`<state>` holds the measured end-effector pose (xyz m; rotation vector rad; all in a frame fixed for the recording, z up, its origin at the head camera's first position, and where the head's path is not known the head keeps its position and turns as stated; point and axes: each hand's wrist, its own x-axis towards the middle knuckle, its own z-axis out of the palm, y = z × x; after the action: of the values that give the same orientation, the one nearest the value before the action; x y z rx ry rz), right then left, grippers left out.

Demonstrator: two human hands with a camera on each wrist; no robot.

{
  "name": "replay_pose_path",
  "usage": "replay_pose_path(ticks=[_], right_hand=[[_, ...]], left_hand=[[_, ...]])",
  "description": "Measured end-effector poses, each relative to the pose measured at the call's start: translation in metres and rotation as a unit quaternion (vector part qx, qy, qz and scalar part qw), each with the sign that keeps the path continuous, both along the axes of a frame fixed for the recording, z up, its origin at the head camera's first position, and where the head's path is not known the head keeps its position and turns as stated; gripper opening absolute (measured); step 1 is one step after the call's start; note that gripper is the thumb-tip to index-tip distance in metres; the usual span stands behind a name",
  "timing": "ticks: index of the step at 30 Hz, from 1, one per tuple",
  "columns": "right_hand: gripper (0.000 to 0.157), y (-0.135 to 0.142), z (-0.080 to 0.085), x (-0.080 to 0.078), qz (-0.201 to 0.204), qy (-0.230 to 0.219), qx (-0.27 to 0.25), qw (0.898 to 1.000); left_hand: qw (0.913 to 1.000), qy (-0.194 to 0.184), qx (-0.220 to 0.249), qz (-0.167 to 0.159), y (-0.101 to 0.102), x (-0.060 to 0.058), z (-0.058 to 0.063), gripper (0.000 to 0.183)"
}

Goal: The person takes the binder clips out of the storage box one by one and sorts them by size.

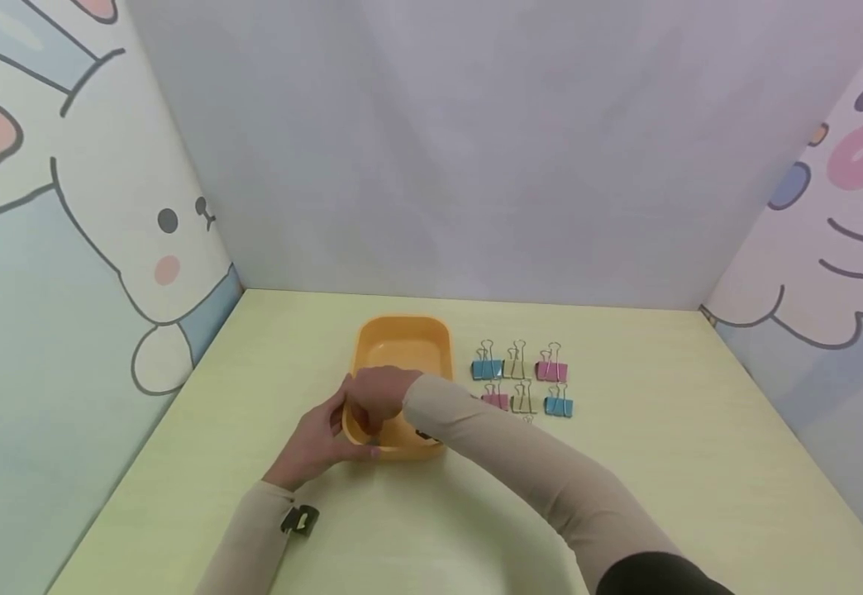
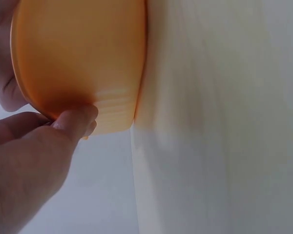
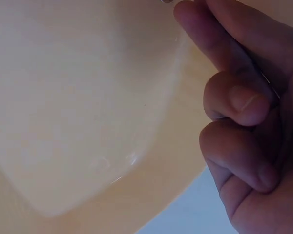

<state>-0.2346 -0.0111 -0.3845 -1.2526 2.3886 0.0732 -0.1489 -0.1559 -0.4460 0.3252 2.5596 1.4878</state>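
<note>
An orange plastic tray (image 1: 402,323) with tall rounded walls stands on the table. My left hand (image 1: 317,442) grips its near left corner; in the left wrist view the thumb (image 2: 77,119) presses the outside of the wall. My right hand (image 1: 381,395) reaches down inside the tray at the same corner, its fingers curled. A small shiny metal bit (image 3: 167,1) shows at its fingertip in the right wrist view, mostly cut off by the frame edge, and whether the fingers pinch it cannot be seen. The tray floor (image 3: 63,122) looks smooth and glossy.
Right of the tray, binder clips lie in rows: blue (image 1: 487,370), yellow (image 1: 517,369) and pink (image 1: 552,372) at the back, then pink (image 1: 495,402), yellow (image 1: 524,405) and blue (image 1: 559,406). My right sleeve (image 1: 521,471) partly hides another clip's wire handle (image 1: 527,420).
</note>
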Motion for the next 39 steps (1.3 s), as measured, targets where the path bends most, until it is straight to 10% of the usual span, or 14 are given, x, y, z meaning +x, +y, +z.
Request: replay_pose_path(ticks=[13, 39], right_hand=[[0.02, 0.0, -0.01, -0.009, 0.013, 0.008, 0.006, 1.0], [0.022, 0.073, 0.037, -0.034, -0.006, -0.023, -0.188, 0.982]], left_hand=[[1.0, -0.001, 0.001, 0.001, 0.002, 0.0, 0.0, 0.116], [0.9997, -0.017, 0.009, 0.014, 0.004, -0.002, 0.002, 0.125]])
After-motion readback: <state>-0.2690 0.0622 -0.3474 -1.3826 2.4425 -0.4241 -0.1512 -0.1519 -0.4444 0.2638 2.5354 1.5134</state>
